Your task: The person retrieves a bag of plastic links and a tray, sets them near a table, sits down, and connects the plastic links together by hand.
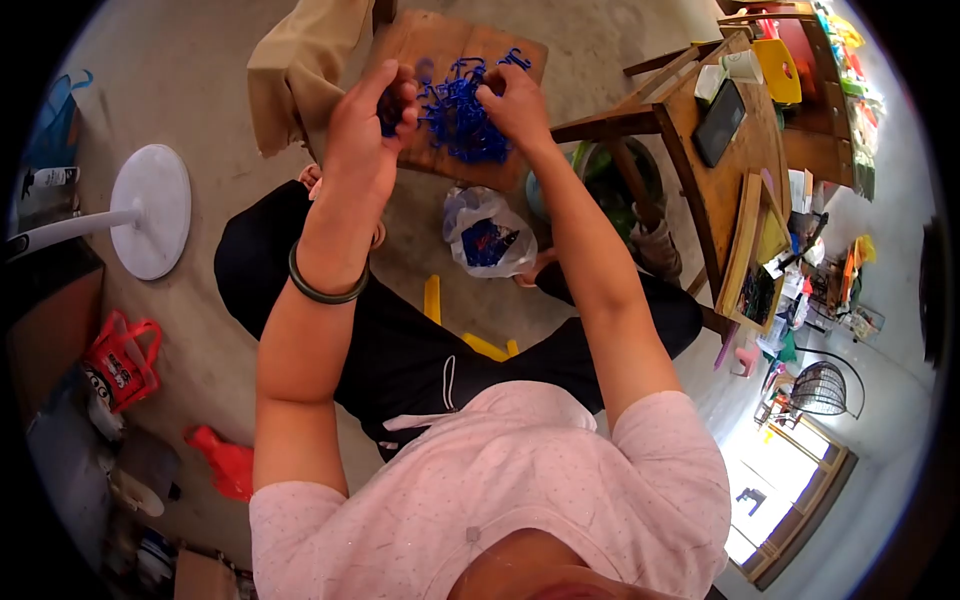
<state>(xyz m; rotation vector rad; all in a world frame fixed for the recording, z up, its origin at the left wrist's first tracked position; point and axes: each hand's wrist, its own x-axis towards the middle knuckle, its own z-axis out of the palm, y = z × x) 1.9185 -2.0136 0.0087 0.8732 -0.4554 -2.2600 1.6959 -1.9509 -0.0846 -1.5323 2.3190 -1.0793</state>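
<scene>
A heap of small blue hook-shaped pieces [468,112] covers part of a low wooden board [425,40]. On the heap's left side my left hand [372,118], with a dark bangle on its wrist, curls around a few dark blue pieces; its fingers partly hide them. My right hand [517,105] is over the heap's right edge, thumb and forefinger pinched at a blue hook-shaped piece [515,59]. Below the board, between my feet, stands a clear plastic bag [467,210] with more blue pieces and some red in it.
A wooden table [690,150] with a phone [719,122] stands on the right. Tan cloth [295,75] hangs left of the board. Farther left are a white round base on a pole [150,212] and a red bag [125,360]. Yellow legs [432,298] show beneath me.
</scene>
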